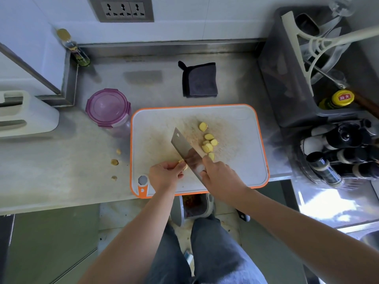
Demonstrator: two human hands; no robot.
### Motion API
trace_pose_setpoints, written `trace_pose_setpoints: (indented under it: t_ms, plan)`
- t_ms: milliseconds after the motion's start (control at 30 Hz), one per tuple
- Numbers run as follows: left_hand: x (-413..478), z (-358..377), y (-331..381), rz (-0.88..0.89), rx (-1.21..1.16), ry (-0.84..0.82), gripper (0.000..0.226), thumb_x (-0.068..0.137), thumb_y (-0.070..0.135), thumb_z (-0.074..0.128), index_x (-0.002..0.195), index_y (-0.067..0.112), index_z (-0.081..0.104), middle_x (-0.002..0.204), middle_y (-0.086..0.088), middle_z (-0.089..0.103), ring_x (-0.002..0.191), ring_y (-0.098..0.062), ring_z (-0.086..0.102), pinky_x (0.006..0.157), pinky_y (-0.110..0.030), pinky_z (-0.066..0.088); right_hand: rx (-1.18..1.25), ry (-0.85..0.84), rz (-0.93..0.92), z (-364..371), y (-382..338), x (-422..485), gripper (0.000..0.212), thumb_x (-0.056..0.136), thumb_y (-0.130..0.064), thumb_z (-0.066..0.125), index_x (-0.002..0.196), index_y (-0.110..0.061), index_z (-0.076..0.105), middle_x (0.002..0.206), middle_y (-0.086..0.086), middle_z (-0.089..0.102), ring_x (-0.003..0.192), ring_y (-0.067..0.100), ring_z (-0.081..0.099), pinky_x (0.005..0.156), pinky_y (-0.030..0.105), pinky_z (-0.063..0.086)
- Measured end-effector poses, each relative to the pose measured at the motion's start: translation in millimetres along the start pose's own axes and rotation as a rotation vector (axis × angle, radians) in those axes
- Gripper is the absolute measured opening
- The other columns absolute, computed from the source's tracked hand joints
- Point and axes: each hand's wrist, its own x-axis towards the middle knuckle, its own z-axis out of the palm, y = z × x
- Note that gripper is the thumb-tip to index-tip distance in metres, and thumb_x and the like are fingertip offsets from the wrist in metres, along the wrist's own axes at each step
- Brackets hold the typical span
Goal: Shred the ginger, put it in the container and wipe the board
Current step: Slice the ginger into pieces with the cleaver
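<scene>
A white cutting board (155, 128) with an orange rim lies on the steel counter (61, 171), its near edge at the counter's front. The left hand (165, 172) is closed on a small piece of ginger (183, 163), pinning it to the board near the board's front left. The right hand (220, 177) is closed around the handle of a cleaver (185, 149); the handle itself is hidden inside the grip. The blade runs diagonally away from the hand toward the far left, its flat side just beside the held ginger and touching or nearly touching the left fingertips; contact cannot be confirmed.

Cut ginger slices (208, 143) lie in a loose line on the board to the right of the blade, the farthest one set slightly apart from the rest. Three ginger scraps (114, 162) lie on the bare counter left of the board.

A round container (108, 107) with a purple lid in place stands at the board's far left corner, just beside it. A dark folded cloth (200, 79) lies on the counter beyond the board, apart from it. A grey bin (287, 64) holding utensils and a yellow-capped bottle (342, 97) stands at far right, with a rack of dark bottles (344, 152) nearer. A capped bottle (73, 48) stands in the far left corner.
</scene>
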Motion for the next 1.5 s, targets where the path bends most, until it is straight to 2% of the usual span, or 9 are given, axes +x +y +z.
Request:
trace_pose_setpoints:
  t_ms: [167, 333, 567, 767, 933, 1133, 1267, 1400, 1500]
  plan:
    - [-1, 1, 1, 0.017, 0.004, 0.009, 0.009, 0.078, 0.014, 0.080, 0.076, 0.009, 0.072, 0.067, -0.006, 0.071, 0.053, -0.017, 0.066, 0.052, -0.019, 0.053, 0.014, -0.040, 0.003, -3, -3, 9, 0.018, 0.099, -0.019, 0.039, 0.115, -0.011, 0.037, 0.082, 0.006, 0.048, 0.072, 0.022, 0.050, 0.062, 0.034, 0.043]
    - [0, 2, 2, 0.026, 0.017, 0.002, 0.011, 0.079, 0.014, 0.079, 0.071, 0.013, 0.071, 0.063, -0.004, 0.069, 0.054, -0.019, 0.066, 0.060, -0.028, 0.057, 0.021, -0.053, 0.007, 4, -3, 11, 0.020, 0.099, -0.017, 0.038, 0.117, -0.010, 0.036, 0.083, 0.007, 0.048, 0.074, 0.024, 0.050, 0.067, 0.038, 0.047]
    - [3, 2, 2, 0.025, 0.017, -0.009, 0.012, 0.078, 0.013, 0.079, 0.069, 0.014, 0.071, 0.062, -0.003, 0.069, 0.053, -0.019, 0.066, 0.059, -0.027, 0.057, 0.007, -0.028, 0.008, 18, -7, 22, 0.022, 0.099, -0.018, 0.038, 0.119, -0.010, 0.033, 0.089, 0.011, 0.057, 0.073, 0.027, 0.051, 0.066, 0.039, 0.047]
    - [7, 1, 0, 0.036, 0.032, -0.020, 0.019, 0.077, 0.014, 0.080, 0.063, 0.020, 0.070, 0.062, -0.005, 0.071, 0.059, -0.025, 0.069, 0.066, -0.033, 0.059, 0.005, 0.012, 0.008, 31, -8, 27, 0.034, 0.101, -0.020, 0.037, 0.132, -0.009, 0.028, 0.097, 0.014, 0.062, 0.084, 0.033, 0.059, 0.069, 0.040, 0.046]
    - [6, 0, -2, 0.044, 0.018, -0.038, 0.007, 0.079, 0.012, 0.079, 0.075, 0.010, 0.073, 0.064, -0.004, 0.070, 0.056, -0.022, 0.066, 0.058, -0.027, 0.057, -0.073, 0.055, 0.004, 42, -9, 27, 0.038, 0.101, -0.018, 0.036, 0.137, -0.007, 0.025, 0.097, 0.014, 0.063, 0.085, 0.034, 0.061, 0.064, 0.036, 0.040]
    - [6, 2, -5, 0.074, 0.056, -0.009, 0.012, 0.077, 0.016, 0.080, 0.083, 0.007, 0.074, 0.071, -0.007, 0.072, 0.055, -0.017, 0.068, 0.053, -0.020, 0.054, 0.045, 0.062, -0.004, 33, -8, 25, 0.032, 0.102, -0.022, 0.037, 0.129, -0.009, 0.031, 0.097, 0.014, 0.061, 0.085, 0.032, 0.058, 0.067, 0.037, 0.042]
    - [8, 4, -7, 0.059, 0.035, -0.002, 0.018, 0.078, 0.015, 0.080, 0.089, 0.003, 0.074, 0.073, -0.008, 0.072, 0.054, -0.015, 0.068, 0.053, -0.020, 0.055, -0.009, 0.078, -0.038, 32, -1, 15, 0.031, 0.101, -0.023, 0.035, 0.129, -0.010, 0.030, 0.090, 0.011, 0.060, 0.076, 0.029, 0.055, 0.065, 0.037, 0.043]
    - [11, 3, -11, 0.089, 0.052, -0.014, 0.009, 0.078, 0.016, 0.080, 0.079, 0.011, 0.073, 0.072, -0.005, 0.072, 0.065, -0.023, 0.071, 0.071, -0.036, 0.060, -0.041, 0.058, 0.010, 43, 1, 9, 0.034, 0.100, -0.016, 0.038, 0.131, -0.011, 0.027, 0.091, 0.010, 0.061, 0.073, 0.026, 0.055, 0.066, 0.037, 0.045]
    - [10, 2, -11, 0.106, 0.055, -0.029, 0.007, 0.079, 0.015, 0.079, 0.079, 0.010, 0.073, 0.070, -0.005, 0.072, 0.063, -0.023, 0.071, 0.069, -0.036, 0.060, -0.070, 0.087, 0.014, 50, -5, 17, 0.044, 0.098, -0.010, 0.042, 0.137, -0.009, 0.023, 0.093, 0.011, 0.062, 0.078, 0.028, 0.060, 0.063, 0.036, 0.044]
